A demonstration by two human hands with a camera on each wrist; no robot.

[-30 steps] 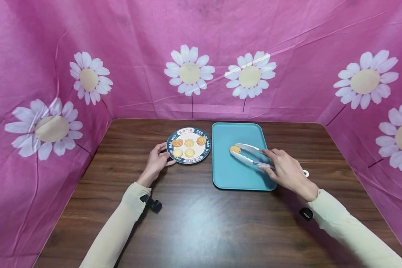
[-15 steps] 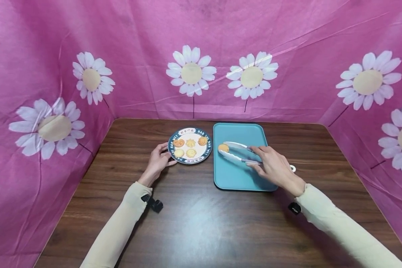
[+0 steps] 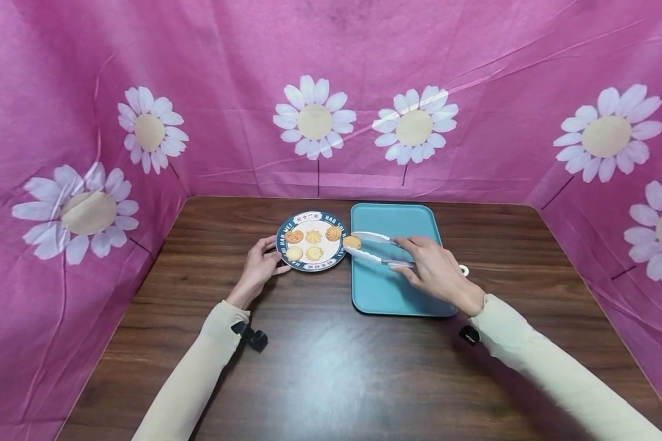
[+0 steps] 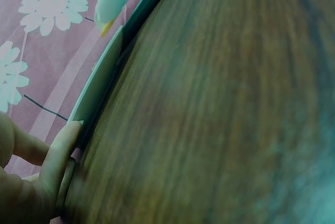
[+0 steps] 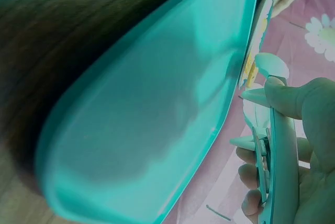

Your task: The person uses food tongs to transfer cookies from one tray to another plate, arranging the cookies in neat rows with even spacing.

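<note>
My left hand (image 3: pixel 258 269) holds the left edge of a round plate (image 3: pixel 316 266), its thumb near the front rim. Several cookies (image 3: pixel 313 236) lie on the plate's white middle, inside a dark blue lettered border. In my right hand (image 3: pixel 434 269) is a pair of tongs (image 3: pixel 374 236), gripped around the arms. A round golden cookie (image 3: pixel 352 242) sits between the tong tips, over the gap between the plate's right rim and the tray. Beneath the tongs lies a turquoise rectangular tray (image 3: pixel 397 294). The right wrist view shows fingers and thumb around the tongs (image 5: pixel 282 161).
Plate and tray stand side by side on a dark brown wooden table (image 3: pixel 287 367). A pink cloth (image 3: pixel 226 92) printed with white daisies hangs along the back and both sides.
My right hand has moved left with the tongs and cookie, from above the tray's middle to the plate's right rim. My left hand has stayed at the plate.
</note>
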